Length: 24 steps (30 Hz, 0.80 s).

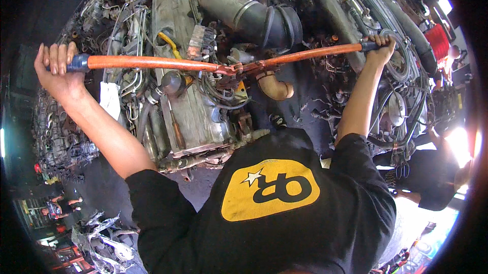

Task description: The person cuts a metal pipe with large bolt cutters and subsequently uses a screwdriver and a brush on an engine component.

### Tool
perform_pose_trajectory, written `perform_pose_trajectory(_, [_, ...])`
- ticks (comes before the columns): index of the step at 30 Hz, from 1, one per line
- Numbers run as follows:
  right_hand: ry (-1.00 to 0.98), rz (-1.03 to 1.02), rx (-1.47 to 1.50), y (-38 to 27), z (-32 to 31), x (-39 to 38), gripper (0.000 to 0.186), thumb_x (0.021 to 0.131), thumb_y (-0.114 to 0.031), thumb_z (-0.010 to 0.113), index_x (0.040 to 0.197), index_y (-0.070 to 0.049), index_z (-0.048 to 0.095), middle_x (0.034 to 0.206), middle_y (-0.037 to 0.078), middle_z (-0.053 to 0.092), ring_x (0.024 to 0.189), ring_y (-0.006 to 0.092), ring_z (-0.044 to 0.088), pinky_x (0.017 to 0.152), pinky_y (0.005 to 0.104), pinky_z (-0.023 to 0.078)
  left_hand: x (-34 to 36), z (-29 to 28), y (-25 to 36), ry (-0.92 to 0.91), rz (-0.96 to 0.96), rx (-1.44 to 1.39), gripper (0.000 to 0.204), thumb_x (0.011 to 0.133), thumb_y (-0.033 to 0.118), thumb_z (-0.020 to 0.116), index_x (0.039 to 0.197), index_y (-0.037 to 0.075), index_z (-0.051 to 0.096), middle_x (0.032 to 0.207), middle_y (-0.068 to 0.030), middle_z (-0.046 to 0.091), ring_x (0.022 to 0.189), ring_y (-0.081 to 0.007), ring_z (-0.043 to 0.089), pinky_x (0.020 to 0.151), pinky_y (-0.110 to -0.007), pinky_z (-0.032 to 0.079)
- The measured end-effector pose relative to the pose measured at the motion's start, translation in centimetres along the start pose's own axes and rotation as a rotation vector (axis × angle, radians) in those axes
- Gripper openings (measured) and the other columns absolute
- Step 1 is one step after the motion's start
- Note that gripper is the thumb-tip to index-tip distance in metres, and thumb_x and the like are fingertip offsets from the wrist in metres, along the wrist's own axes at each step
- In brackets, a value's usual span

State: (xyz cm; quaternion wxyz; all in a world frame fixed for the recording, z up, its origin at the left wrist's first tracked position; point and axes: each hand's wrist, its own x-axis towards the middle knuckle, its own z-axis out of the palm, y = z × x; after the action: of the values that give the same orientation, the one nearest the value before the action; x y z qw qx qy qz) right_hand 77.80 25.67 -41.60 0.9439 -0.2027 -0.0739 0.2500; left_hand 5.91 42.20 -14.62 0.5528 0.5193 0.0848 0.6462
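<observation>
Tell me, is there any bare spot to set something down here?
Little. A dark bare patch lies between the bent tan pipe and the right arm; some floor shows below the engine. Elsewhere hoses, wires and the long-handled cutter crowd everything.

Black short-sleeved T-shirt (274,223), yellow rounded patch (269,189) on chest (white star), forearms bare.

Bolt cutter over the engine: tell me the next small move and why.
Probably press both handles together. The left hand and right hand each grip an end of the orange bolt cutter, its handles spread wide, and the cutter head sits down among the hoses and wires on the engine.
</observation>
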Motion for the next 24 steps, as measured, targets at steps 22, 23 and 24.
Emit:
perform_pose_trajectory(22, [-0.627,-0.194,-0.122,-1.0,19.9,-8.2,0.026,0.093,-0.026,0.057,0.071,-0.013,0.048,0.061,-0.001,0.037,0.056,0.0144,0.037,0.061,0.0346,0.035,-1.5,18.2,-6.0,-0.297,0.261,0.31,0.031,0.099,0.028,0.059,0.071,0.017,0.05,0.049,0.0089,0.039,0.043,-0.005,0.037,0.063,-0.033,0.038])
perform_pose_trajectory(23, [-0.562,-0.196,-0.164,-1.9,20.7,-8.7,0.027,0.095,-0.025,0.056,0.073,-0.013,0.048,0.062,-0.001,0.037,0.056,0.0143,0.037,0.061,0.0342,0.034,-0.9,20.3,-6.6,-0.301,0.311,0.346,0.03,0.099,0.028,0.061,0.072,0.017,0.051,0.049,0.0095,0.039,0.042,-0.004,0.037,0.058,-0.029,0.037])
perform_pose_trajectory(24, [-0.66,-0.214,-0.126,-2.3,20.4,-10.8,0.028,0.098,-0.027,0.053,0.075,-0.013,0.046,0.062,-0.002,0.035,0.057,0.0144,0.035,0.059,0.0324,0.031,-0.9,21.9,-7.6,-0.31,0.346,0.371,0.03,0.099,0.029,0.063,0.073,0.016,0.052,0.049,0.01,0.039,0.041,-0.003,0.037,0.053,-0.025,0.035])
